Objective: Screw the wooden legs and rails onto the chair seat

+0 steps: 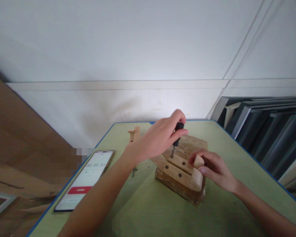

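Observation:
My left hand (162, 133) is wrapped around the black handle of a screwdriver (177, 140). Its metal shaft points down into a dark hole near the far end of a light wooden piece (178, 160). With fingers and thumb, my right hand (215, 168) pinches the rounded near end of that piece. Alongside it lies a second, similar wooden piece (174, 171) with two dark holes and a rounded end. Both rest on a brown slab (197, 143) with a rough, wrinkled-looking surface. Whether screws sit in the holes is too small to tell.
A phone (71, 200) showing a running timer lies on the left of the green, blue-edged table (138, 210). Behind my left forearm are another small wooden part (135, 133) and a thin metal item (133, 172). Dark flat panels (268, 128) lean at the right.

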Demonstrator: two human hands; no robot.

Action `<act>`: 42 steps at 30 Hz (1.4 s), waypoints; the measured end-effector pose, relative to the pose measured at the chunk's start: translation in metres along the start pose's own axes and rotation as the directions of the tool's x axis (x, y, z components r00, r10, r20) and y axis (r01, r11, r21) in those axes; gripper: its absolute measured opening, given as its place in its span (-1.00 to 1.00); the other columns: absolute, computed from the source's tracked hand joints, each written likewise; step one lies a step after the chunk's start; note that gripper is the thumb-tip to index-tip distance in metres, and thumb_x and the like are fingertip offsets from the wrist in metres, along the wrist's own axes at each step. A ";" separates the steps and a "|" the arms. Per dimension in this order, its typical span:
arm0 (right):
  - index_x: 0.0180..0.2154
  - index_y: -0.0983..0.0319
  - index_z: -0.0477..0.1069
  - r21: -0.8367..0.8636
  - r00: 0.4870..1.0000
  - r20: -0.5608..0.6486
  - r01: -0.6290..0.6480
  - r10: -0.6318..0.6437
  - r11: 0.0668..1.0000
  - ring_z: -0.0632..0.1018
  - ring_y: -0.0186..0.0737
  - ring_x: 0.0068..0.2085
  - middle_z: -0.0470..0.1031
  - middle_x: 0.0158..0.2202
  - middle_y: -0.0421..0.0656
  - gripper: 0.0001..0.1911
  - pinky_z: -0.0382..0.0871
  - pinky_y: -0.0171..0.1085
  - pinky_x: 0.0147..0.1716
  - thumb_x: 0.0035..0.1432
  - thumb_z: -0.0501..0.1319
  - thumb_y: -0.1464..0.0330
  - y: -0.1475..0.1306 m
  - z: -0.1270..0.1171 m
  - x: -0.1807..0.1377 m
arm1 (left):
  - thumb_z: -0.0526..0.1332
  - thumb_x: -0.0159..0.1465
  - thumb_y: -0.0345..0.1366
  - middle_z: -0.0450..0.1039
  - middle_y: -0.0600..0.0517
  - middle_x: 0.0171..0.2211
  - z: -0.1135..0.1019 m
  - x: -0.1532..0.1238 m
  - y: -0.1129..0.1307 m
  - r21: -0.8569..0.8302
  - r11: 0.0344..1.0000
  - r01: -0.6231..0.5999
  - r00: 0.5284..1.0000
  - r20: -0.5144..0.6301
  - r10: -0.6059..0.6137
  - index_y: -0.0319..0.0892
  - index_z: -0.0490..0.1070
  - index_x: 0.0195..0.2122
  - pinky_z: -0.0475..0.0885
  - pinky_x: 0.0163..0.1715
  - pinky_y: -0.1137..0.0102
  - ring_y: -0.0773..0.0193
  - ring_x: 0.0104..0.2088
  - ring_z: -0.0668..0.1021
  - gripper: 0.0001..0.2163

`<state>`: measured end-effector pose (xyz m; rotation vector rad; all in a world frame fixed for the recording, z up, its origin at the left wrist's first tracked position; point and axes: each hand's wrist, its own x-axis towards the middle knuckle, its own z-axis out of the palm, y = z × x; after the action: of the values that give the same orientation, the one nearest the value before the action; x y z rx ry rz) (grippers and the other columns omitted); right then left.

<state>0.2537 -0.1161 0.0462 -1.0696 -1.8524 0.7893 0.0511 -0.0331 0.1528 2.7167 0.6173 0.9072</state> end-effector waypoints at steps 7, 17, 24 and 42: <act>-0.23 0.18 0.35 -0.003 1.000 -0.002 -0.001 0.001 1.000 0.44 -0.18 -0.25 0.43 -0.31 -0.13 -0.74 0.28 -0.24 -0.25 0.14 0.10 0.16 0.000 -0.001 0.000 | 0.06 0.28 -0.31 0.35 0.09 -0.38 -0.003 -0.001 0.000 -0.021 0.999 -0.049 0.999 0.016 0.049 -0.16 0.16 -0.26 0.25 -0.43 0.48 0.43 -0.45 0.38 -0.93; -0.24 0.17 0.35 0.008 1.000 0.001 -0.010 0.010 1.000 0.45 -0.18 -0.24 0.43 -0.30 -0.13 -0.74 0.28 -0.24 -0.24 0.13 0.11 0.14 0.000 0.000 0.000 | 0.01 0.30 -0.36 0.38 0.05 -0.32 -0.007 -0.002 -0.002 0.030 0.995 -0.096 0.994 0.061 0.094 -0.16 0.19 -0.21 0.29 -0.36 0.45 0.37 -0.36 0.44 -0.93; -0.23 0.17 0.35 0.010 1.000 -0.002 -0.010 0.010 1.000 0.45 -0.18 -0.24 0.43 -0.30 -0.13 -0.74 0.28 -0.24 -0.25 0.13 0.11 0.15 0.000 -0.001 0.002 | 0.01 0.29 -0.40 0.40 0.08 -0.30 -0.014 -0.001 -0.005 -0.028 0.994 -0.104 0.986 0.126 0.106 -0.15 0.24 -0.22 0.30 -0.29 0.47 0.40 -0.32 0.43 -0.92; -0.25 0.17 0.35 -0.005 1.000 -0.002 0.002 -0.002 1.000 0.45 -0.19 -0.26 0.43 -0.32 -0.13 -0.75 0.27 -0.25 -0.27 0.13 0.11 0.15 -0.002 0.001 0.002 | 0.01 0.29 -0.35 0.29 0.03 -0.28 -0.013 -0.003 0.005 0.271 0.959 -0.084 0.996 0.040 0.076 -0.19 0.30 -0.26 0.28 -0.35 0.46 0.38 -0.36 0.38 -0.89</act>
<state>0.2517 -0.1156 0.0486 -1.0719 -1.8543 0.7824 0.0425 -0.0374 0.1635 3.0142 0.6763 0.8547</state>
